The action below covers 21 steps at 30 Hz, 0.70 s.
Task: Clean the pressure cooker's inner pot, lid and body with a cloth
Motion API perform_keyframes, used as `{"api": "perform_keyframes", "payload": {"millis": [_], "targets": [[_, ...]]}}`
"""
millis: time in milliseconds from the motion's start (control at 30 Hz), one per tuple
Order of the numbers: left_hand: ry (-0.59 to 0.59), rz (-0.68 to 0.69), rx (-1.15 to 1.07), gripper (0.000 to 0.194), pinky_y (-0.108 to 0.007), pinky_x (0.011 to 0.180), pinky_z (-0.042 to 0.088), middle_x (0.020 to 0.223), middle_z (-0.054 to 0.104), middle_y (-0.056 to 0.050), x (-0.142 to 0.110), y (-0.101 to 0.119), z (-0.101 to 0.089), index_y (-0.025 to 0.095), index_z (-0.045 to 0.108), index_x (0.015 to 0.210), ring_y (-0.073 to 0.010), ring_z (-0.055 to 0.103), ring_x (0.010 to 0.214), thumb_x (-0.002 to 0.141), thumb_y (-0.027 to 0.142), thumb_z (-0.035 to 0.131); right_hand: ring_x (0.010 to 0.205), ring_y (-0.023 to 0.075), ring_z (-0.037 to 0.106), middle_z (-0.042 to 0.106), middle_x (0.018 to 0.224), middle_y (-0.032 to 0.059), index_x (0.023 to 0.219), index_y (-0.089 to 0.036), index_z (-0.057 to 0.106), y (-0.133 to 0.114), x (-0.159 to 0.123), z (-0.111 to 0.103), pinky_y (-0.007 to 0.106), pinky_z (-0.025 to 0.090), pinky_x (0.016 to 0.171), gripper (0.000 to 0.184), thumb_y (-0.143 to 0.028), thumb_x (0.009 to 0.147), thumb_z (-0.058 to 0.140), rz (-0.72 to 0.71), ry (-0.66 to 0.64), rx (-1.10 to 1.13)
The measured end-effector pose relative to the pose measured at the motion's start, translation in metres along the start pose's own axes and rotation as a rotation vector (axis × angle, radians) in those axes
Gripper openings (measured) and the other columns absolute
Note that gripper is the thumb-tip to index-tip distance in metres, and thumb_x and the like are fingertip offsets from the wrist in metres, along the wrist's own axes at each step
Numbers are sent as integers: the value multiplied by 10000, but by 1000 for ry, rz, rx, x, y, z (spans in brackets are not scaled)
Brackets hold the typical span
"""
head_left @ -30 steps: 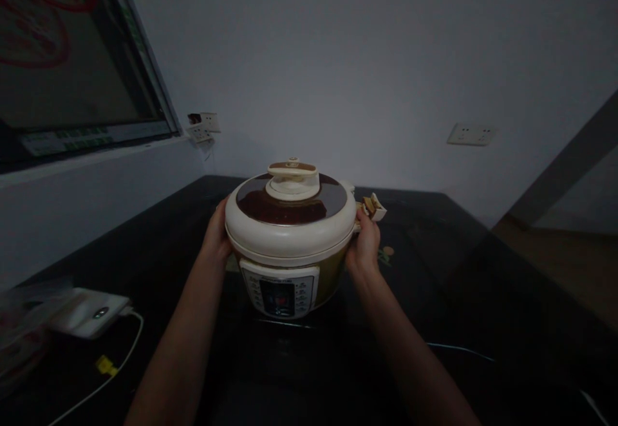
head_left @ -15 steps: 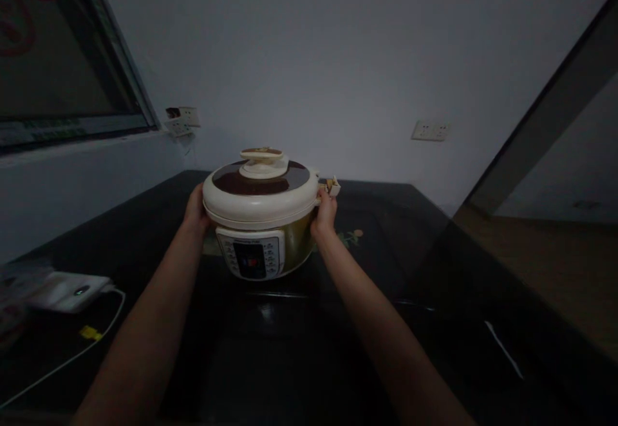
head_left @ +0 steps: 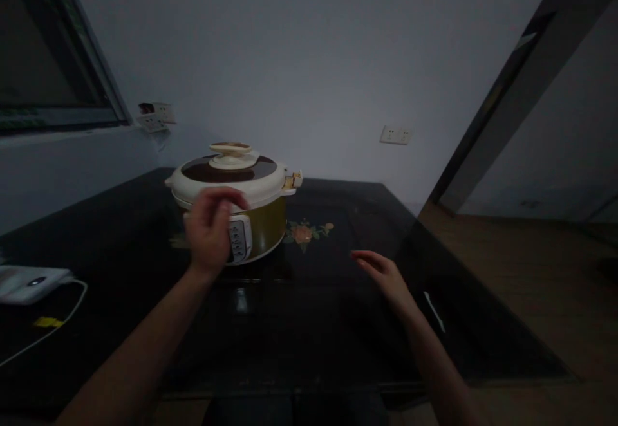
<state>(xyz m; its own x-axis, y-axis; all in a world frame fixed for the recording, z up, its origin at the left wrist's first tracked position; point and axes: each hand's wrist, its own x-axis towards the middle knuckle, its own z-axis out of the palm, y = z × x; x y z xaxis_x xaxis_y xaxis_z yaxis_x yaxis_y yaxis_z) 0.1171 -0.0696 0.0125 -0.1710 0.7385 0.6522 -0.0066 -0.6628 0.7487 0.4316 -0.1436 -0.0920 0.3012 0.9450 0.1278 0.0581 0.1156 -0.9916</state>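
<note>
An electric pressure cooker (head_left: 267, 228) with a cream lid rim, brown top and olive body stands upright on the black table (head_left: 309, 329). Its lid knob (head_left: 230, 148) is on top, and a side handle (head_left: 292, 182) sticks out at the right. In front of the cooker is my left hand (head_left: 210, 233), its fingers loosely bent, thumb apart, holding nothing. It covers most of the control panel (head_left: 240, 238). My right hand (head_left: 385, 277) hovers over the table, to the right of the cooker, fingers extended and empty.
A white power bank (head_left: 36, 284) with a white cable and a yellow tag (head_left: 48, 322) lies at the left. A thin white strip (head_left: 434, 312) lies on the right. Wall sockets (head_left: 395, 134) are behind the table, and a painted flower (head_left: 302, 233) decorates its top.
Both my hands have let go of the cooker's sides and drawn back toward me, the right one moving out to the right. The view has turned rightward; the cooker rests on the table.
</note>
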Motion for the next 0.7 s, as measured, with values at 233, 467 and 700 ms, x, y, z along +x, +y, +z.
{"api": "perform_keyframes", "payload": {"millis": [233, 467, 700], "targets": [[-1105, 1, 68, 229, -301, 750, 513, 874, 727, -35, -116, -45, 142, 273, 717, 894, -201, 678, 813, 800, 144, 552, 770, 225, 617, 714, 836, 51, 850, -197, 735, 50, -62, -124, 352, 442, 727, 270, -375, 648, 708, 8, 548, -397], [-1244, -76, 292, 299, -442, 908, 482, 1119, 646, -108, -176, -99, 230, 176, 625, 1125, -253, 613, 1035, 842, 274, 637, 828, 261, 576, 650, 834, 67, 838, -207, 725, 76, -74, -127, 400, 408, 787, 256, -397, 681, 656, 2, 529, -669], [-1423, -144, 404, 247, -431, 884, 500, 1117, 633, -82, -168, -100, 233, 145, 615, 1080, -219, 611, 1014, 882, 291, 621, 761, 242, 615, 651, 844, 78, 901, -190, 694, 77, -74, -89, 363, 462, 706, 304, -423, 740, 583, 11, 314, -663]]}}
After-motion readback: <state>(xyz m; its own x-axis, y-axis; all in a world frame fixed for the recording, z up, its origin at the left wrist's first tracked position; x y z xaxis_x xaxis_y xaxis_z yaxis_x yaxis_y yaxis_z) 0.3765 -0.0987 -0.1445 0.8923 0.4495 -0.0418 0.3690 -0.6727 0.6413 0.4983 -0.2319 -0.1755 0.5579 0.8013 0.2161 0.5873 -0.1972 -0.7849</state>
